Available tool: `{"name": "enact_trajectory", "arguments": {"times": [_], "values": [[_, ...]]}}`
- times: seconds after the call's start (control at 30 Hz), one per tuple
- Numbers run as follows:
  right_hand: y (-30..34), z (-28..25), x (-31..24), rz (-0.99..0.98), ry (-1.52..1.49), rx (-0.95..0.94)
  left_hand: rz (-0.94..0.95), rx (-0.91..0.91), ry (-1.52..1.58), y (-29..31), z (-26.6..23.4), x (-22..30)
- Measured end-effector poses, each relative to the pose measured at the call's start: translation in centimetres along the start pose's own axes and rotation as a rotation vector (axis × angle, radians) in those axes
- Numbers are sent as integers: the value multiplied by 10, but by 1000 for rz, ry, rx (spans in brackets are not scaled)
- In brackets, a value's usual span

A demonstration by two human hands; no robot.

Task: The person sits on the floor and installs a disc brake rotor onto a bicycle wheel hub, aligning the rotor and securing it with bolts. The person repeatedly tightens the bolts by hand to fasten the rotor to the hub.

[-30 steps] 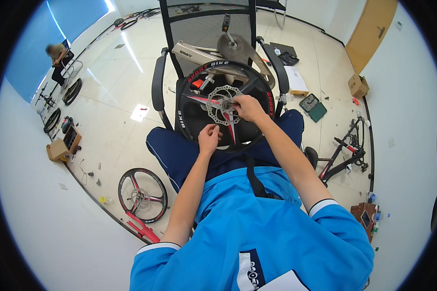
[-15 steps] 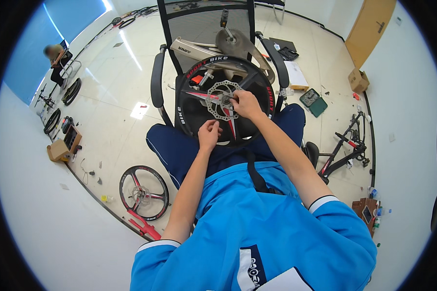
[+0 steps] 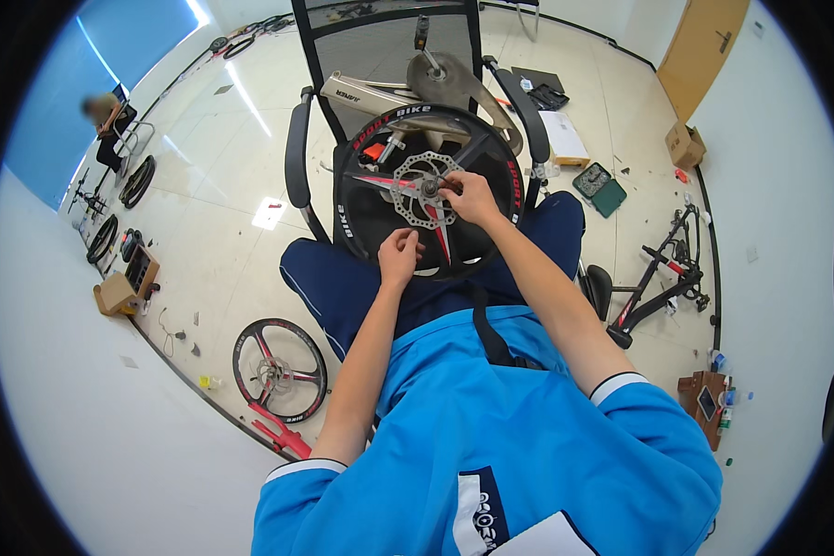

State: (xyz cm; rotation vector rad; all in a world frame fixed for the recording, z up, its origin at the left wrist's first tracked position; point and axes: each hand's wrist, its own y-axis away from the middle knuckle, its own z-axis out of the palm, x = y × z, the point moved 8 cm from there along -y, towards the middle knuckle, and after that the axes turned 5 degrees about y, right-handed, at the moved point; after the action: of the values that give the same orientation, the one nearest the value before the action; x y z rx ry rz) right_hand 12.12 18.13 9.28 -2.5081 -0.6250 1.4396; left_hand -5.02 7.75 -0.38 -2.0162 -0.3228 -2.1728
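A black bicycle wheel point(image 3: 345, 208) with red-and-silver spokes leans over my lap against an office chair. Its silver brake disc point(image 3: 404, 170) faces up around the hub point(image 3: 428, 187). At the hub, the fingers of my right hand point(image 3: 473, 200) are pinched together by the axle end; what lies between them is too small to make out. My left hand point(image 3: 399, 259) hovers over the wheel's lower left part, below the disc, fingers curled in and thumb close to them. Whether it holds some small thing is hidden.
The chair point(image 3: 296, 153) also bears a beige bike frame point(image 3: 361, 95) with a crank behind the wheel. Another wheel point(image 3: 320, 360) and a red fork point(image 3: 283, 435) lie at left. At right are an open green tool case point(image 3: 608, 197), a dark frame point(image 3: 653, 301) and a cardboard box point(image 3: 684, 146).
My right hand has shifted slightly at the hub, leaving a bit more of the axle end showing. The left hand stays in place. The view has tilted slightly.
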Motion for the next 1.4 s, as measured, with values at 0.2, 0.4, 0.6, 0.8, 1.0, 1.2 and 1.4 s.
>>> {"name": "enact_trajectory", "arguments": {"times": [0.2,0.4,0.6,0.8,1.0,1.2,1.4], "values": [[5,-3,-6,2,268,82,-5,-7,-1,-2,1,-4],[7,-9,-7,-22,81,86,-12,-4,12,-2,0,-4],[15,-24,48,465,-599,-10,18,1,28,-1,2,1],[3,-45,-9,7,59,25,50,-12,-18,2,2,4],[-3,-34,-12,92,-151,-53,30,17,17,1,-1,3],[-7,-26,-14,55,-131,-37,29,17,10,1,0,4],[-8,-23,-20,-31,-37,-11,32,23,-1,2,1,6]]}}
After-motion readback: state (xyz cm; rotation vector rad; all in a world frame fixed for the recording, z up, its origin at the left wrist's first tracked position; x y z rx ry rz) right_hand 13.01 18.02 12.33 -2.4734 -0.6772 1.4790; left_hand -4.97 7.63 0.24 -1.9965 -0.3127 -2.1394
